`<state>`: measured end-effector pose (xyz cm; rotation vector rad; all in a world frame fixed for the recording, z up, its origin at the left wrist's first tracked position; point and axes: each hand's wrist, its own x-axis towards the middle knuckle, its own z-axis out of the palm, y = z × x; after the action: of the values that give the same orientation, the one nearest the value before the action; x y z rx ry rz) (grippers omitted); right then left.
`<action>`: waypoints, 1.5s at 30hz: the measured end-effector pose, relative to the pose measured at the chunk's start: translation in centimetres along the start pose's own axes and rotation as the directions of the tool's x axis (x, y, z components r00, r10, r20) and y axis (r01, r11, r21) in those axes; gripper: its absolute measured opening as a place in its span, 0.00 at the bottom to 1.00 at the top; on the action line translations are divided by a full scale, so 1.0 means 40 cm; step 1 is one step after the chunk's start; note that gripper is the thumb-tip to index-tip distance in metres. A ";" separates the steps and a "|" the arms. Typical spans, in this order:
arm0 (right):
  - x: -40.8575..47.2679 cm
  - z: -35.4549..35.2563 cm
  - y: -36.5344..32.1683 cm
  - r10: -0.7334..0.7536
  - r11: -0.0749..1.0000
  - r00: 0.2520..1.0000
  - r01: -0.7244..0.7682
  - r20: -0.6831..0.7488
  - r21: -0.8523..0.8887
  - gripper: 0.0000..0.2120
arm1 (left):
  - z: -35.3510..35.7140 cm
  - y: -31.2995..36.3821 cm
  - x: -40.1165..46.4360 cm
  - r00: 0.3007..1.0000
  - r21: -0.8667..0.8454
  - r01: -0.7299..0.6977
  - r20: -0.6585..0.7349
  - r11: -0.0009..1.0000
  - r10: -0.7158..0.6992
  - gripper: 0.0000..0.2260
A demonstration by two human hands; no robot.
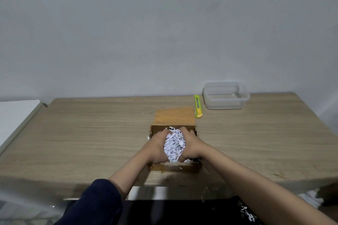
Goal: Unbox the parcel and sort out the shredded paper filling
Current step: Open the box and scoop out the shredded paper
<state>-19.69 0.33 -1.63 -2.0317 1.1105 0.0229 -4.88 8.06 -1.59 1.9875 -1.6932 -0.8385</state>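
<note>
Right now both of my hands are down inside the open cardboard box, which sits on the wooden table straight ahead of me, at twelve o'clock. My left hand curls round the left side of a white clump of shredded paper, and my right hand curls round its right side, so the clump is pressed between my palms. My fingers reach over the far end of the clump, toward twelve o'clock, and their tips dip into the paper. More loose shreds lie in the box beneath my hands, showing at its near edge and at its left wall. The box's far flap lies folded back flat on the table beyond my hands.

At about one o'clock from the box, just beside the flap's right edge, lies a yellow-green utility knife. Farther along toward one o'clock, near the table's far edge, stands a clear plastic container, close to the knife but apart from it. A few paper scraps lie down at five o'clock, below the table's near edge.
</note>
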 end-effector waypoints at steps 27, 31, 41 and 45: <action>-0.055 -0.177 -0.056 -0.262 0.944 0.930 0.303 -0.258 0.132 0.46 | -0.160 0.178 -0.042 0.985 -0.167 -0.055 -0.168 0.984 0.026 0.41; -0.089 -0.257 -0.025 -0.258 0.939 0.912 0.314 -0.319 0.139 0.43 | -0.168 0.269 -0.013 0.987 -0.153 -0.092 -0.146 0.984 0.069 0.39; -0.180 -0.382 0.218 -0.074 0.965 0.901 0.172 -0.428 0.195 0.45 | 0.000 0.469 0.113 0.985 -0.110 -0.175 -0.031 0.979 0.172 0.42; -0.210 -0.369 0.330 0.024 0.970 0.898 0.085 -0.439 0.227 0.45 | 0.096 0.507 0.132 0.982 -0.095 -0.179 0.046 0.979 0.184 0.42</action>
<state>-39.23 -7.31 3.06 -1.8760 1.2817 -0.5899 -21.99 -0.61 7.65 1.7348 -1.8022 -0.8942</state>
